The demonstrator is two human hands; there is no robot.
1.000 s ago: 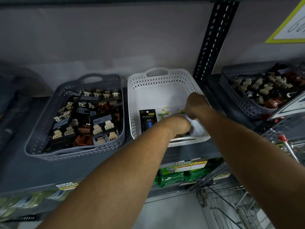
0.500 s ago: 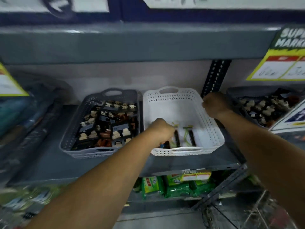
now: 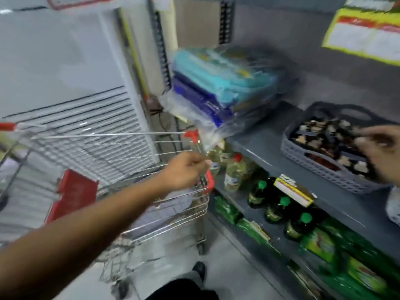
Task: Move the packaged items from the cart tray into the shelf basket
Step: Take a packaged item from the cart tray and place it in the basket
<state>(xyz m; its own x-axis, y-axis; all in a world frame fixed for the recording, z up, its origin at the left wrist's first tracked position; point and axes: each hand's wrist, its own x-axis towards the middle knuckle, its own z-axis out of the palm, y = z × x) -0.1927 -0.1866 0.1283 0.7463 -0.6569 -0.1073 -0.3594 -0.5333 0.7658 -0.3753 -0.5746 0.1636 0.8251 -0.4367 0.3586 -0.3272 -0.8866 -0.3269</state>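
Observation:
The view is blurred by motion. A wire shopping cart (image 3: pixel 121 135) with red corners stands at the left. Inside it lies a pale lilac tray (image 3: pixel 166 213); no packaged items can be made out on it. My left hand (image 3: pixel 184 169) hovers over the cart's far right corner, fingers curled together with nothing seen in them. My right hand (image 3: pixel 381 146) is at the right edge above a grey basket (image 3: pixel 313 161) of hair clips, fingers spread and empty. Only a sliver of the white shelf basket (image 3: pixel 392 204) shows at the far right.
A plastic-wrapped stack of teal and blue packs (image 3: pixel 220 87) sits on the grey shelf (image 3: pixel 259 144) next to the cart. Bottles (image 3: pixel 233 172) and green packets (image 3: pixel 318 245) fill the lower shelf. A white louvred cabinet (image 3: pixel 86 118) stands behind the cart. My shoe (image 3: pixel 199 269) is on the floor.
The view has swung left from the white basket to the cart. My left hand left the basket and moved over the cart; my right hand now hangs over the grey basket.

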